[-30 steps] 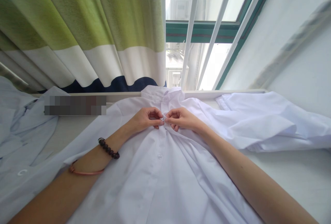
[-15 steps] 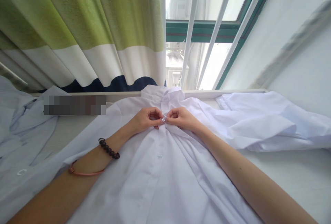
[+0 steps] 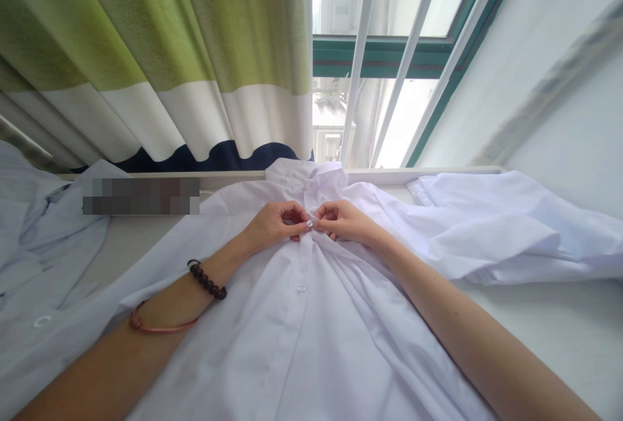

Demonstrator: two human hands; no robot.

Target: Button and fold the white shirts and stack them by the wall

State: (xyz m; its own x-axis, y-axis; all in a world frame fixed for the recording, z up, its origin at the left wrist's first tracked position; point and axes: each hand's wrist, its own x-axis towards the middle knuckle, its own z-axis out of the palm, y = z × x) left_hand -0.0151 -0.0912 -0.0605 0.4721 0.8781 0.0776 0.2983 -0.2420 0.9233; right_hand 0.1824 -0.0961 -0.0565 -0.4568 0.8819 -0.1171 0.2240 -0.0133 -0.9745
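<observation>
Nearest the person, the white shirt (image 3: 272, 343) lies spread below the grip, folds fanning from it to the near right; a lower button (image 3: 301, 290) sits on the front strip, short of the grip; at the grip itself, left hand (image 3: 273, 222) and right hand (image 3: 343, 220) each pinch the shirt's front between thumb and finger, an upper button (image 3: 309, 223) between their fingertips; which one bears that button, I cannot tell; tipping it edge-on with small thumb movements, cloth kept taut, would probably serve best; tugging might strain the thread; just beyond the grip, the collar (image 3: 287, 173) should stay square; farther off hangs a curtain (image 3: 253, 51).
</observation>
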